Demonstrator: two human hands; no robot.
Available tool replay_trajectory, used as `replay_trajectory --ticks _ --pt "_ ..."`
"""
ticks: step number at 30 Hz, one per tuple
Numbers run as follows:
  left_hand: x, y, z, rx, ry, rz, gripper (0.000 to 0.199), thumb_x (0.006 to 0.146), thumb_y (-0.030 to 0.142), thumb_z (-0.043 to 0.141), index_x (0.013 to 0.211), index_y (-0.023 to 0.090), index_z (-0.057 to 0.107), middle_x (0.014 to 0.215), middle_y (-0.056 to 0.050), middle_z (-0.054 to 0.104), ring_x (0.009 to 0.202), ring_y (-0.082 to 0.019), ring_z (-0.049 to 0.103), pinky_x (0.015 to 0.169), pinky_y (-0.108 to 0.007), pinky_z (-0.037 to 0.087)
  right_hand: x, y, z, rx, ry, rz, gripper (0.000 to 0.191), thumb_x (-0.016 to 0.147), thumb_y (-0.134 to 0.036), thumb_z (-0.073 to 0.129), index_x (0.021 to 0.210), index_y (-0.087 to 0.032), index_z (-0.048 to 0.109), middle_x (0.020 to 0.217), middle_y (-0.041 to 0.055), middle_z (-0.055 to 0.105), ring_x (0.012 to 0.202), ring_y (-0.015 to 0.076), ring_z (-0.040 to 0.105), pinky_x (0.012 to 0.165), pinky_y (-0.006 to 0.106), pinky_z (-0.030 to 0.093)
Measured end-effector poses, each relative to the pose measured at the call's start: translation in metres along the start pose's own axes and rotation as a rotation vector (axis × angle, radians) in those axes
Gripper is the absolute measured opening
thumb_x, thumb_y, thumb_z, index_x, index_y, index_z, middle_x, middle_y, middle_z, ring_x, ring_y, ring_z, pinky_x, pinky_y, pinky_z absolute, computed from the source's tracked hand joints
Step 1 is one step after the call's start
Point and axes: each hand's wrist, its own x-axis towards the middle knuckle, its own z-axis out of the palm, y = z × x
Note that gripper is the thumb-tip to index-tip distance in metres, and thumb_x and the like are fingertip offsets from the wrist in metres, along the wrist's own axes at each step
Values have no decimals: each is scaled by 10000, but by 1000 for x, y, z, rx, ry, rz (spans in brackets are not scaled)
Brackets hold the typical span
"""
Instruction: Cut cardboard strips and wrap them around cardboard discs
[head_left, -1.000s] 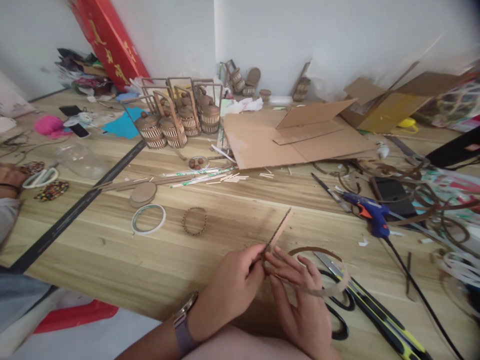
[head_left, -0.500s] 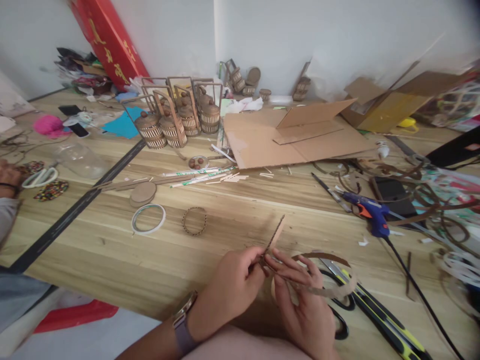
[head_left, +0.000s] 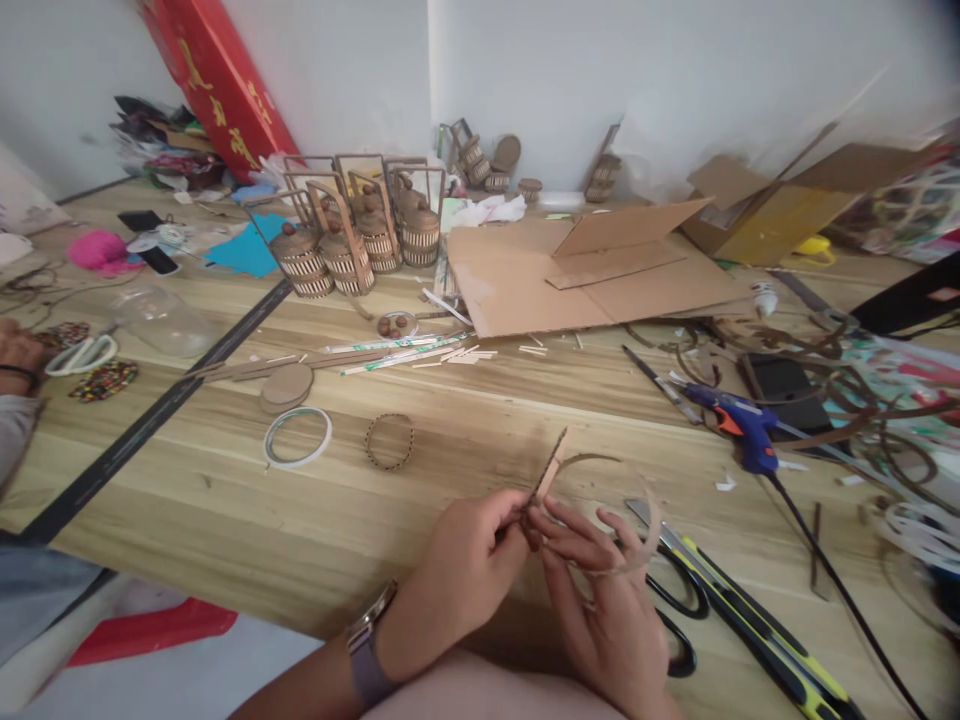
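Note:
My left hand (head_left: 472, 565), a watch on its wrist, is closed on a short corrugated cardboard strip (head_left: 551, 468), which points up and away from me. Beside it my right hand (head_left: 611, 605) pinches the near end of the same piece, its other fingers loosely bent. A thin, curled brown paper strip (head_left: 652, 515) loops out around the right fingers; where it ends between the hands is hidden. Just right of that hand lie black-handled scissors (head_left: 684, 650) and a yellow-and-black utility knife (head_left: 757, 620). Further left are a corrugated cardboard ring (head_left: 389, 469) and a roll of white tape (head_left: 273, 462).
A blue glue gun (head_left: 739, 420) with a trailing cord lies at right among brown strips. Several small lidded baskets (head_left: 345, 262) stand at the back, beside a large cardboard sheet (head_left: 510, 290). Another person's hand (head_left: 19, 355) rests at far left near white-handled scissors (head_left: 82, 355).
The curled paper strip has swung left and upward, its loop now closer to my fingers. My right hand has shifted slightly left; the left hand stays nearly in place.

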Motion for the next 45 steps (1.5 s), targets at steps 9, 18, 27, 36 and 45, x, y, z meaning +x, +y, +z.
replay_trajectory --ticks 9,18,27,36,45 --pt "-1 0 -2 -6 -29 16 276 860 96 479 965 179 720 855 -25 738 773 -152 654 682 -214 430 -5 2 -2 88 -6 86 114 945 -173 481 998 -251 545 898 4 782 945 196 726 944 393 434" --pt "0 2 -2 -109 -39 11 295 932 169 479 1125 202 700 1024 -45 755 902 -166 687 755 -222 468 -5 3 3 68 -2 84 36 931 -245 551 965 -248 564 978 36 782 970 222 728 927 416 431" --pt "0 -2 0 -67 -15 5 234 891 148 502 986 181 713 880 -30 748 794 -157 671 683 -215 440 -7 3 2 58 13 67 147 929 -163 538 1049 -232 587 988 42 777 932 190 726 967 396 429" --pt "1 -1 -2 -15 -5 -20 263 828 93 498 917 178 730 808 -14 738 724 -143 648 642 -205 421 -10 2 3 134 31 112 118 931 -152 502 976 -259 523 862 -7 785 903 202 742 962 411 434" --pt "1 0 -1 -59 -25 -13 292 913 157 484 1071 204 725 918 -25 751 818 -160 669 695 -220 442 -7 4 2 59 -2 46 63 915 -210 575 969 -243 574 972 37 783 986 211 718 968 409 415"
